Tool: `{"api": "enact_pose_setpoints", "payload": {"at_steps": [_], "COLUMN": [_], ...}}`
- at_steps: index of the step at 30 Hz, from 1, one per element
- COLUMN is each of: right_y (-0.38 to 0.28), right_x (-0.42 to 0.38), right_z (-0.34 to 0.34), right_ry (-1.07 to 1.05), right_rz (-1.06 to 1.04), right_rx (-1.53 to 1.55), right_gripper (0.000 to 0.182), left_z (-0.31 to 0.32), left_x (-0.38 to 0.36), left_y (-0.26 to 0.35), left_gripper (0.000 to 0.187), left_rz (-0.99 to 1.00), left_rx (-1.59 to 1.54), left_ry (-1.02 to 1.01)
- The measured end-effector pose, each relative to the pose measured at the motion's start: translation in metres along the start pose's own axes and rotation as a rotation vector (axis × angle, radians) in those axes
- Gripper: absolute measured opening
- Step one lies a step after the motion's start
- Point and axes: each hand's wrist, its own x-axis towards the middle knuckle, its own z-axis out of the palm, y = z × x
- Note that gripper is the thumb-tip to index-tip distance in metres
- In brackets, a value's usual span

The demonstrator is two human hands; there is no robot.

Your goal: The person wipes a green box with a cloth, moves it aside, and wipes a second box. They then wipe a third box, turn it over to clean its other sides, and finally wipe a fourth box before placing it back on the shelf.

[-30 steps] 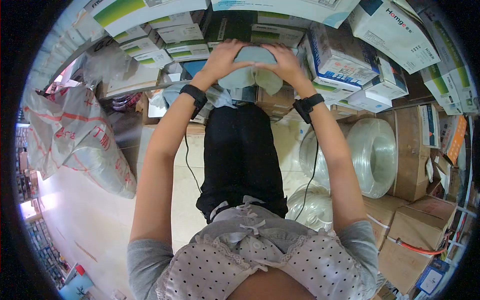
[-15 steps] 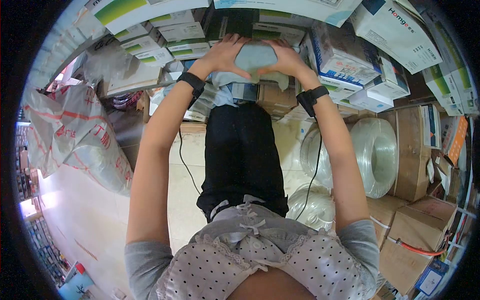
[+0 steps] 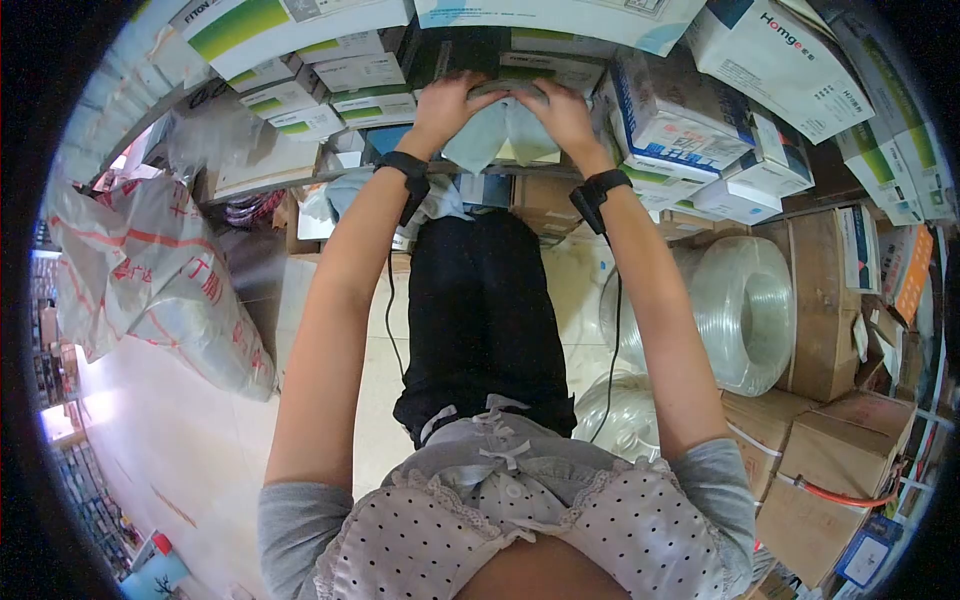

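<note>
A pale green-blue cloth (image 3: 478, 140) hangs between my two hands at the front of the shelf, its lower part in two flaps. My left hand (image 3: 450, 108) pinches its upper left edge, and my right hand (image 3: 562, 112) has the upper right edge between thumb and fingers. Both hands are close together at the same height, with the thumbs pointing inward. Below my left wrist, a light blue cloth (image 3: 440, 200) lies over items under the shelf edge.
White and green boxes (image 3: 360, 72) are stacked behind my hands. A large box (image 3: 685, 110) stands right of them. Coiled clear hose (image 3: 745, 315) and cartons (image 3: 835, 480) are at the right. A filled plastic bag (image 3: 160, 285) stands at the left. Cables hang from both wristbands.
The cloth has gone from a bunched, rounded shape to hanging down in flaps. My hands have turned, with the thumbs now higher along its top edge, and both forearms are closer together.
</note>
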Motion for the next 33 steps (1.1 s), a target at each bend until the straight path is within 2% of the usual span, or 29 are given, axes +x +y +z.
{"api": "enact_pose_setpoints", "payload": {"at_steps": [2, 5, 8, 11, 14, 20, 23, 26, 29, 33], "right_y": [-0.001, 0.004, -0.009, -0.008, 0.007, -0.005, -0.012, -0.012, -0.011, 0.0], "right_x": [-0.001, 0.001, 0.006, 0.008, 0.001, -0.009, -0.013, -0.015, -0.01, 0.003], "right_z": [-0.006, -0.012, -0.029, -0.034, -0.028, -0.038, -0.036, -0.031, -0.026, -0.021], "right_ry": [-0.068, -0.233, -0.35, -0.42, -0.357, -0.287, -0.187, -0.328, -0.281, -0.325], "right_rz": [-0.017, 0.01, 0.083, 0.072, 0.014, -0.096, -0.289, -0.203, -0.201, -0.181], "right_rx": [0.08, 0.038, 0.003, 0.051, 0.137, 0.072, -0.121, -0.212, -0.228, -0.163], "right_gripper": [0.061, 0.075, 0.08, 0.092, 0.116, 0.119, 0.113, 0.101, 0.097, 0.097], "left_z": [-0.002, -0.008, -0.026, -0.029, -0.023, -0.018, -0.027, -0.025, -0.026, -0.009], "left_x": [-0.001, -0.003, 0.003, 0.001, -0.004, -0.014, -0.012, -0.006, 0.006, 0.009], "left_y": [-0.006, -0.02, -0.013, -0.017, -0.021, -0.022, -0.013, -0.011, -0.016, -0.036], "left_gripper": [0.066, 0.084, 0.1, 0.104, 0.105, 0.101, 0.096, 0.097, 0.091, 0.104], "left_rz": [-0.028, -0.039, -0.122, -0.039, -0.047, 0.075, 0.042, 0.053, -0.033, -0.018], "left_rx": [-0.008, 0.149, 0.099, -0.01, -0.173, -0.124, 0.015, 0.168, 0.009, -0.001], "left_ry": [-0.059, -0.256, -0.488, -0.497, -0.404, -0.139, -0.09, -0.044, -0.304, -0.412]}}
